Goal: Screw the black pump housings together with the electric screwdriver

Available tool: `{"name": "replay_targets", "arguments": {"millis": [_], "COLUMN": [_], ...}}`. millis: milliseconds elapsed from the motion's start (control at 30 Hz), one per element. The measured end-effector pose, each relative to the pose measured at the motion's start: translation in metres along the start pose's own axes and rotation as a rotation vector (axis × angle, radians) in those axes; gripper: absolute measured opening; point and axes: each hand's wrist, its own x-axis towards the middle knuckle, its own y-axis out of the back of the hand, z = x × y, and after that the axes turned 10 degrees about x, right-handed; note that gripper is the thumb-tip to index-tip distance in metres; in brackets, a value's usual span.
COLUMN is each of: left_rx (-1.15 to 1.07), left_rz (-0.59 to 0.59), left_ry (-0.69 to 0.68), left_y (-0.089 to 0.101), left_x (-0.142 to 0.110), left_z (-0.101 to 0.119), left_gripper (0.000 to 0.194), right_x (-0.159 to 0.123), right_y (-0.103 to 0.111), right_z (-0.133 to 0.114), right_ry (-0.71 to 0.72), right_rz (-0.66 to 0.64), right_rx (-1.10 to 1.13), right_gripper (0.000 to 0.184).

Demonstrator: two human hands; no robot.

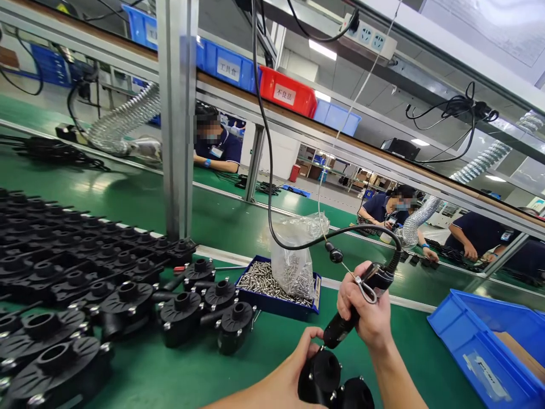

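My right hand (366, 309) is closed around a black electric screwdriver (340, 328), tilted with its tip down at a screw on a black plastic pump housing (326, 369). A cable runs up from the tool's top, and a thin cord with a metal loop hangs by it. My left hand (293, 369) grips that housing from the left, thumb and finger near the screwdriver's tip. Against its right side is another black housing (357, 393), partly cut off by the lower edge. Ahead lies a blue tray of screws (276, 307) with a clear plastic bag (293, 255) in it.
Many black housings (128, 307) stand in rows on the green bench at left, with a red-handled screwdriver (179, 269) among them. A blue bin (481, 352) is at right. A metal post (176, 125) and shelf with bins rise ahead. Co-workers (221, 142) sit across the bench.
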Motion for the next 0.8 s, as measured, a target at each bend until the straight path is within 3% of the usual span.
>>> {"name": "replay_targets", "arguments": {"millis": [233, 467, 800], "left_rx": [-0.105, -0.007, -0.033], "left_rz": [-0.003, 0.015, -0.005], "left_ry": [0.019, 0.008, 0.000], "left_y": [-0.002, -0.002, -0.001], "left_x": [0.002, 0.000, -0.001], "left_z": [0.013, -0.001, -0.001], "left_gripper": [0.103, 0.097, 0.094], "right_x": [-0.004, -0.004, -0.005], "right_y": [-0.009, -0.012, -0.013], "right_z": [0.011, 0.014, 0.017], "right_ry": [0.026, 0.034, 0.025], "right_rz": [0.000, 0.075, 0.032], "right_rx": [-0.051, 0.043, 0.083], "right_gripper": [0.038, 0.041, 0.038]}}
